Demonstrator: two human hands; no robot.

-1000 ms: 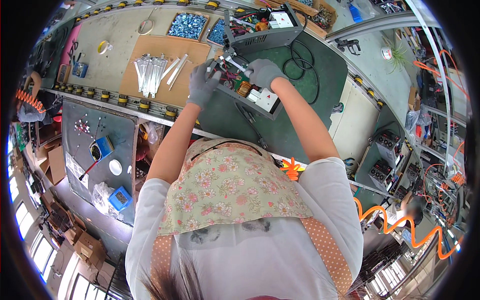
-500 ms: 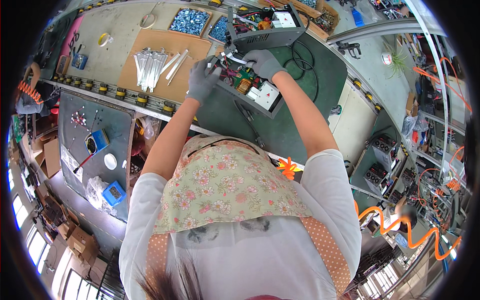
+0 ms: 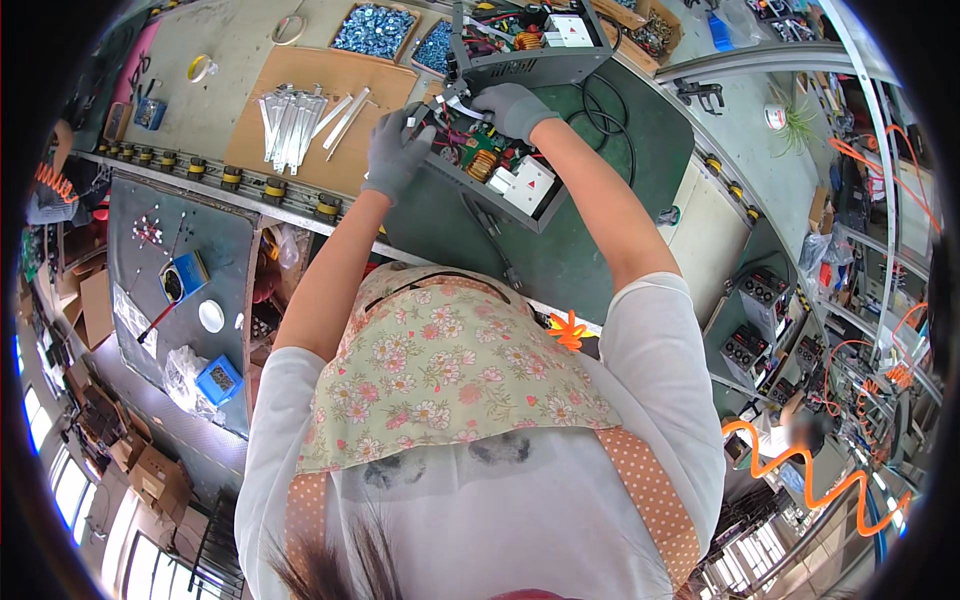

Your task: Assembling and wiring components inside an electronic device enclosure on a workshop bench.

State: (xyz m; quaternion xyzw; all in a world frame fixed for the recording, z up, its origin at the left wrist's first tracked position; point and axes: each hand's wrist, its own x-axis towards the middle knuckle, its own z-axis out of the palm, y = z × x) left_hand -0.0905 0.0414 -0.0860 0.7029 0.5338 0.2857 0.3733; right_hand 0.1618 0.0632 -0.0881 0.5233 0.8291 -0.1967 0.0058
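Note:
My gloved left hand [image 3: 398, 150] grips the left end of an open dark-grey electronic unit [image 3: 548, 210], which holds a circuit board, copper coils [image 3: 482, 165] and a white block [image 3: 524, 186]. My gloved right hand [image 3: 510, 112] is curled on a white strip [image 3: 462, 108] at the unit's upper left; its fingertips are partly hidden. A second open unit [image 3: 515, 67] stands just behind. Both sit on a green mat [image 3: 628, 240]. Black cables [image 3: 480, 225] with plugs lie below and to the right of the near unit.
Metal strips [image 3: 294, 125] lie on cardboard [image 3: 340, 170] at the left. Trays of blue fasteners [image 3: 373, 30] stand behind. A roller rail [image 3: 275, 192] borders the bench, with a grey side table [image 3: 170, 340]. Coiled orange hose [image 3: 790, 465] hangs right; co-workers [image 3: 795, 430] are at the edges.
Both hands appear slightly higher and further left, as does much of the scene. My right hand has shifted along the white strip toward the unit's upper left end.

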